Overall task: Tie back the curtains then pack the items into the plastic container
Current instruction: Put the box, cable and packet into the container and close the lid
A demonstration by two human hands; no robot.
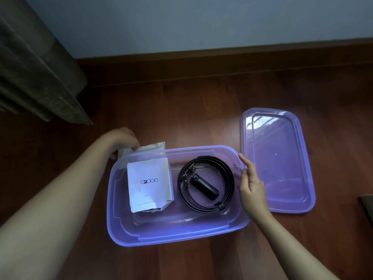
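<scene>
The left hand [124, 138] pinches a white packet [151, 148] at the far left corner of the plastic container [181, 235]; the right hand [250, 186] rests straight fingers [245, 164] on its right rim.

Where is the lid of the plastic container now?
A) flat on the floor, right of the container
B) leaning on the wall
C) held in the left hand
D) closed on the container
A: the lid lies flat on the wooden floor beside the open container, on its right side.
</scene>
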